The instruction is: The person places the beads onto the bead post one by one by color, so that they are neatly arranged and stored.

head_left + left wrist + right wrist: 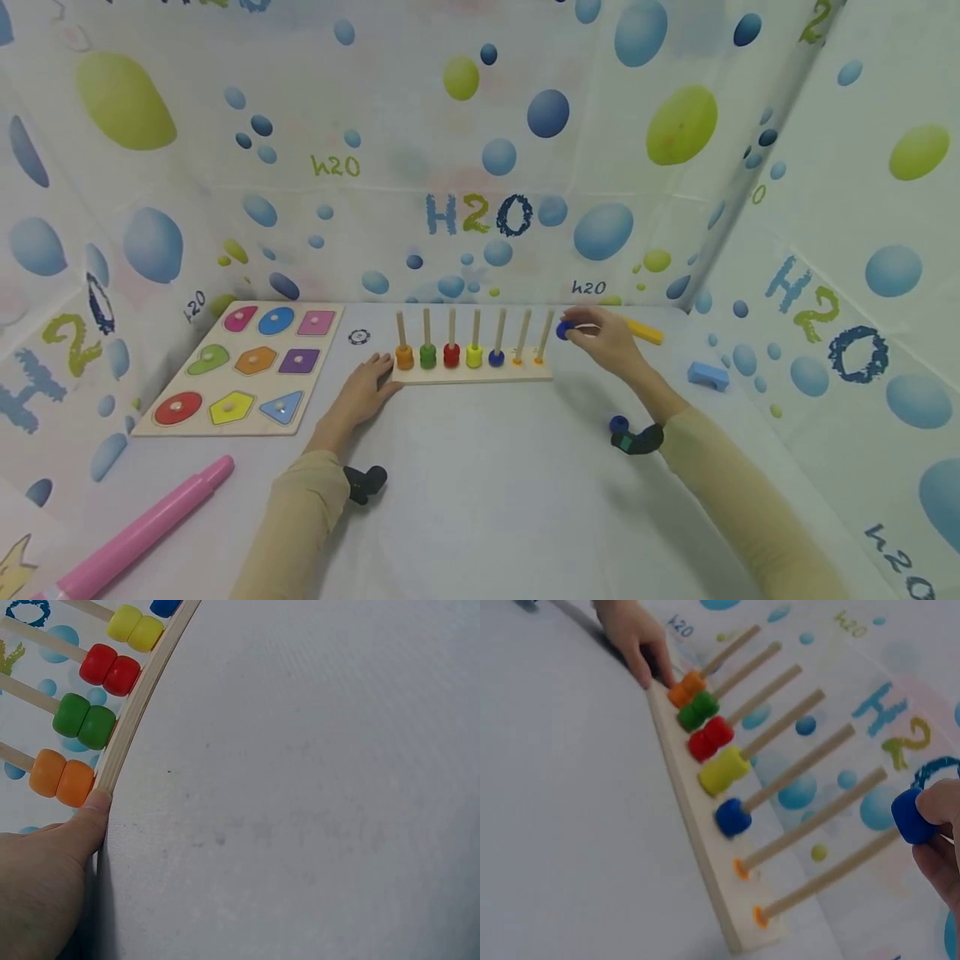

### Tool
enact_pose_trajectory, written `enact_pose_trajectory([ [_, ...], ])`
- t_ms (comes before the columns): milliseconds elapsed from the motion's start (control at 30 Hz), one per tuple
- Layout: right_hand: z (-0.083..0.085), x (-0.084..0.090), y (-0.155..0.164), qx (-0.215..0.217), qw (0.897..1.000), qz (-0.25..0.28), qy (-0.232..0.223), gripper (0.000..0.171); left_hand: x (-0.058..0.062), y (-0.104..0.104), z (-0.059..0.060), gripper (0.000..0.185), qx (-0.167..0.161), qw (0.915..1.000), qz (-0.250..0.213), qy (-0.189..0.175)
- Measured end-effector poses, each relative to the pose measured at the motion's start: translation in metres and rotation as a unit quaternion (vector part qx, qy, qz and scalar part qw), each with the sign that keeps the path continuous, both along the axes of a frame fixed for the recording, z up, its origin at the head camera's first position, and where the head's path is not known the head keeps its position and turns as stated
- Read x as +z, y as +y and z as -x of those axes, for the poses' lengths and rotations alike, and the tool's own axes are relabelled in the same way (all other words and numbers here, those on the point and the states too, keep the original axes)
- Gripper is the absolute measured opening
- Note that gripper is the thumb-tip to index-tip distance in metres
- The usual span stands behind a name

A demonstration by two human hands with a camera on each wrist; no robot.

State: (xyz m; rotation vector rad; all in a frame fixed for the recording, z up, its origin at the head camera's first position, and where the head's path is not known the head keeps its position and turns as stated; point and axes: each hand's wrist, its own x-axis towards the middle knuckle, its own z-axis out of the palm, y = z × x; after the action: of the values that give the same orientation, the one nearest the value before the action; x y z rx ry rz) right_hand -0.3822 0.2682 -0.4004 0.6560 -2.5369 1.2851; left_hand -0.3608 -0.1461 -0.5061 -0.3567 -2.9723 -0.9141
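A wooden peg stand [472, 377] carries a row of upright pegs. From its left end, orange beads [62, 778], green beads [84, 721], red beads [109, 670] and yellow beads [474, 356] sit in pairs. One blue bead [733, 817] is on the following peg, and the two rightmost pegs are bare. My left hand [365, 390] holds the stand's left end, thumb at the front edge. Between thumb and fingers, my right hand [606, 340] pinches a blue bead [913, 816] beside the top of the rightmost peg. Another blue bead [618, 424] lies near the right wrist.
A shape puzzle board [255, 385] lies at the left, with a pink tube-like stick [142, 529] in front of it. Behind my right hand is a yellow block [643, 331], and farther right a blue block [708, 376]. Patterned cloth walls surround the table.
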Motion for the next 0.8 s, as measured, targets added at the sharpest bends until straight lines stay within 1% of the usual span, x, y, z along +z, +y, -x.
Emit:
enact_pose_trajectory([
  [100, 0.011, 0.011, -0.029, 0.008, 1.000, 0.009, 0.017, 0.030, 0.000, 0.000, 0.001, 0.059, 0.000, 1.0000, -0.002, -0.003],
  [200, 0.020, 0.017, -0.053, 0.013, 1.000, 0.015, 0.019, 0.030, 0.000, 0.000, 0.001, 0.059, 0.000, 1.0000, -0.001, -0.005],
  [367, 0.031, 0.018, -0.082, 0.020, 1.000, -0.007, 0.022, 0.030, 0.000, 0.000, 0.001, 0.059, 0.005, 1.0000, 0.000, -0.006],
  [533, 0.037, 0.013, -0.093, 0.016, 0.999, -0.029, 0.038, 0.028, -0.001, 0.000, 0.001, 0.059, 0.005, 1.0000, -0.002, -0.003],
  [633, 0.039, 0.011, -0.093, 0.017, 0.998, -0.031, 0.044, 0.028, -0.001, 0.001, 0.000, 0.059, 0.003, 1.0000, 0.000, -0.002],
  [800, 0.039, 0.014, -0.094, 0.020, 0.998, -0.028, 0.054, 0.026, -0.001, 0.001, 0.001, 0.059, 0.003, 1.0000, 0.000, -0.003],
])
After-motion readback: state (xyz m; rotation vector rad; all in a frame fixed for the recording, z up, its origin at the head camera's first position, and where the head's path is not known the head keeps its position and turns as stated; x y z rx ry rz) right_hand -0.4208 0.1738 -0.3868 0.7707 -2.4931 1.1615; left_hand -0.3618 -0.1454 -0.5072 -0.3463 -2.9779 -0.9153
